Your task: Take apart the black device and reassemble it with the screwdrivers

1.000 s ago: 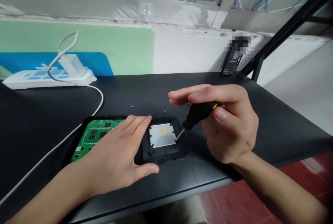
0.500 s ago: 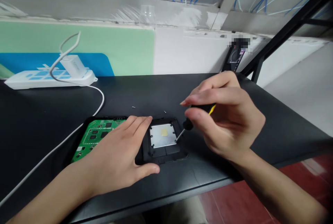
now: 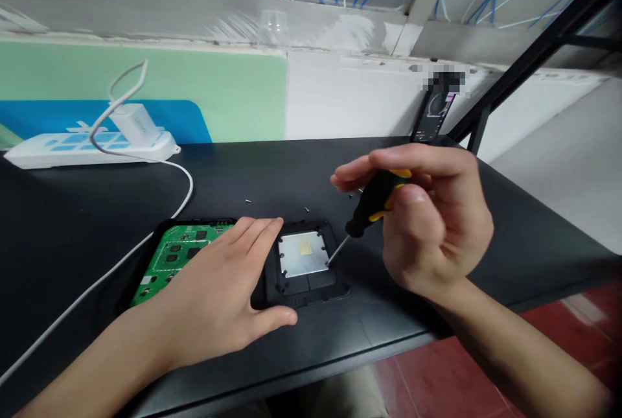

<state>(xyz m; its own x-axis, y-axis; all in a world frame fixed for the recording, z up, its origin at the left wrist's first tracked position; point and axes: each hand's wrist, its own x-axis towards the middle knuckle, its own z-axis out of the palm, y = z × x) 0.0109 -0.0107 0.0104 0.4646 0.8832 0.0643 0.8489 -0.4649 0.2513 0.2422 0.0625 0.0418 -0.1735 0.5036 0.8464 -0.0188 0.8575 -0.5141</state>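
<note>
A: What does the right hand [image 3: 437, 210] have?
B: A screwdriver [image 3: 372, 204]. Fingers and thumb are closed around its black and yellow handle, which leans to the right; the shaft slants down to the left.

A: Where is the tip?
B: At the near right corner of the metal plate [image 3: 294, 261], by a fastening point. Whether it sits in a screw head is too small to make out.

A: And the left hand [image 3: 223, 291]?
B: Palm down, fingers extended, thumb spread, with no grasp on anything that I can see. It reaches over the left edge of the cover [image 3: 328, 293] that frames the plate, and hides part of the green board [image 3: 177, 249] on the left.

A: Anything loose nearby?
B: A screw [image 3: 248, 201] lies beyond the left hand's fingers, and another screw [image 3: 306, 210] just past the cover's far edge, both on the black table [image 3: 369, 334].

A: Further out?
B: A white cable [image 3: 72, 309] runs along the left to a charger [image 3: 136, 125] on a power strip [image 3: 36, 151], far left. A phone [image 3: 434, 113] leans against the wall, far right.
</note>
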